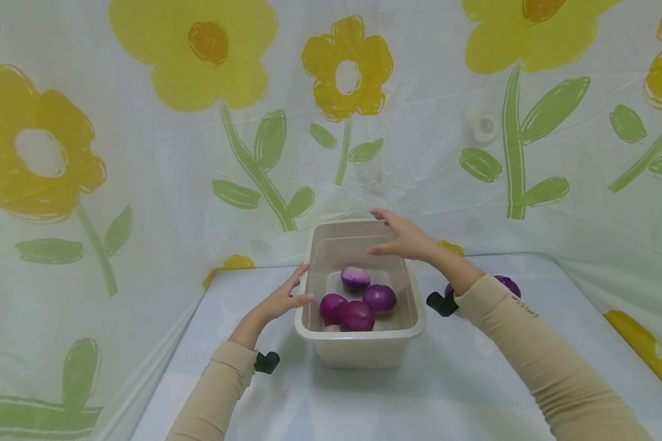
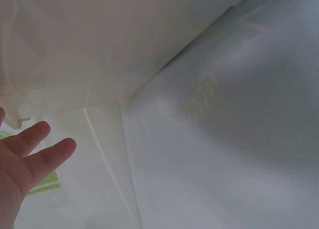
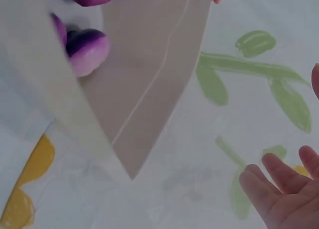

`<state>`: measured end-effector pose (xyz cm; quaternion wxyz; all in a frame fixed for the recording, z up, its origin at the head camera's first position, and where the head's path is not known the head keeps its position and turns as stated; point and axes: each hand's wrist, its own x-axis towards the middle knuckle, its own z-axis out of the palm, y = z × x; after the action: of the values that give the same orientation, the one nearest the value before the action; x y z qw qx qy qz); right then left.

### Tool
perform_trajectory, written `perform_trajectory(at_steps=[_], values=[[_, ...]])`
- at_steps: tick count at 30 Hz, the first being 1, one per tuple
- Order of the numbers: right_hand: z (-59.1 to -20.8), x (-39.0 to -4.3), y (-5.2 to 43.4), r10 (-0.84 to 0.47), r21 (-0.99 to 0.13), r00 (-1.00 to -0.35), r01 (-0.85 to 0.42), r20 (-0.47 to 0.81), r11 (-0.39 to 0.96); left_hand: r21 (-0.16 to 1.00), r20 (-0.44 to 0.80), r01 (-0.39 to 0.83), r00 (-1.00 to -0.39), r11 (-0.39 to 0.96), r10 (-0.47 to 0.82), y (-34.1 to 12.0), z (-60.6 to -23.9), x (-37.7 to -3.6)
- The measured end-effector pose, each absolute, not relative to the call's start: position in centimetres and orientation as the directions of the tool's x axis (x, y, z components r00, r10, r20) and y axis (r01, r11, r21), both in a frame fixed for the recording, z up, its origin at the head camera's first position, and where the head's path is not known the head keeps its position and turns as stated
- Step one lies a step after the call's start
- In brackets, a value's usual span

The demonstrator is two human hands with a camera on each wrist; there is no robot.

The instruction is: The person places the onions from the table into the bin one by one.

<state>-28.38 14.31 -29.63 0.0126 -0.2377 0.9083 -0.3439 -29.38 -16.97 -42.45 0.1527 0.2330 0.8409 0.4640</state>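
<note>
Resting on the surface (image 1: 358, 404), the beige bin (image 1: 358, 352) holds purple vegetables (image 1: 357, 316), mostly toward its near end. The left grip (image 1: 278, 300) lies spread at the bin's left side; it would probably do best steadying that side lightly, without tipping it. Another purple item (image 1: 509, 285) sits to the right, partly hidden by the right sleeve (image 1: 529, 361). Farther off, the right grip (image 1: 408, 237) hangs spread near the bin's far right corner, holding nothing; wide fingers should help it clear the edge. Beyond hangs a flowered curtain (image 1: 408, 153).
</note>
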Motion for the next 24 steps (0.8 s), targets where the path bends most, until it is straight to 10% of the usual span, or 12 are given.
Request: perform_trajectory(at_steps=[24], values=[[-34.1, -28.0, 26.7, -0.232, -0.674, -0.971, -0.204, 0.05, 0.71, 0.847, -0.037, 0.258, -0.844, 0.466, 0.535, -17.1, -42.8, -29.8]])
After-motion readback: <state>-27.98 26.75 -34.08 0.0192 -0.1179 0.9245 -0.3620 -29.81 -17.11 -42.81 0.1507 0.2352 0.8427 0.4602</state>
